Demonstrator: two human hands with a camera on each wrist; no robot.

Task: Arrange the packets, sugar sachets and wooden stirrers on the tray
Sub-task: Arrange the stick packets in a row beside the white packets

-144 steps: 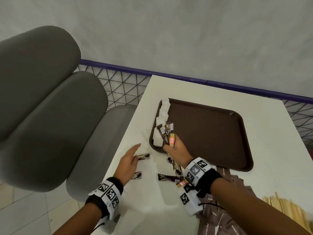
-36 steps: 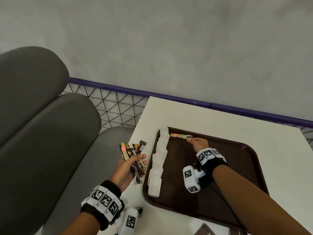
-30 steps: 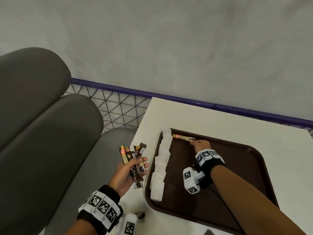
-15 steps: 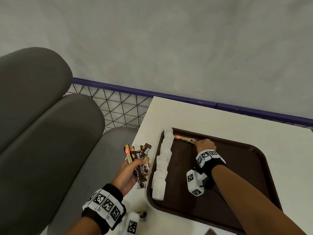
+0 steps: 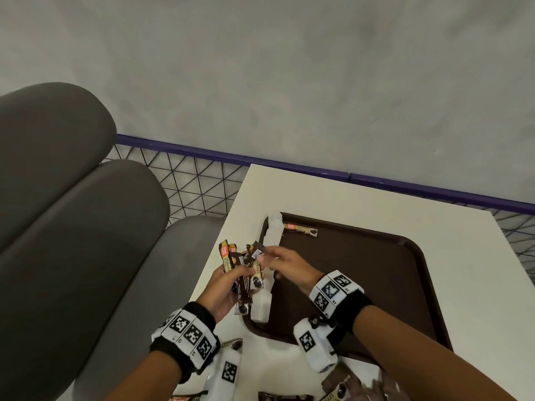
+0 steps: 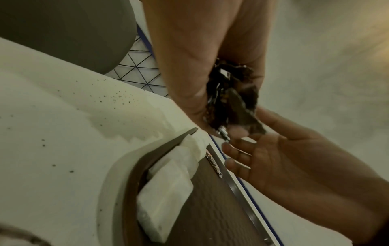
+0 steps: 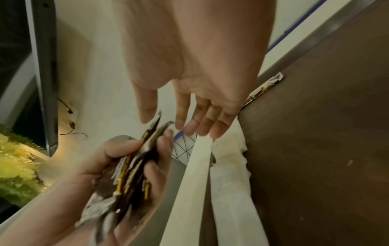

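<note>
The left hand (image 5: 223,287) clutches a fanned bundle of brown-and-gold stick packets (image 5: 243,270) over the white bench's (image 5: 362,204) left edge. The right hand (image 5: 289,267) reaches for them, fingers (image 7: 183,116) loose, holding nothing. One packet (image 5: 301,229) lies in the brown plastic tray's (image 5: 376,285) far-left corner beside white sachets (image 5: 272,238).

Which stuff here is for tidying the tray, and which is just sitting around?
For the job:
brown tray
row of white sachets
coffee stick on the tray
bunch of coffee sticks in the left hand
right hand

Just there:
grey chair
wire fence
</note>
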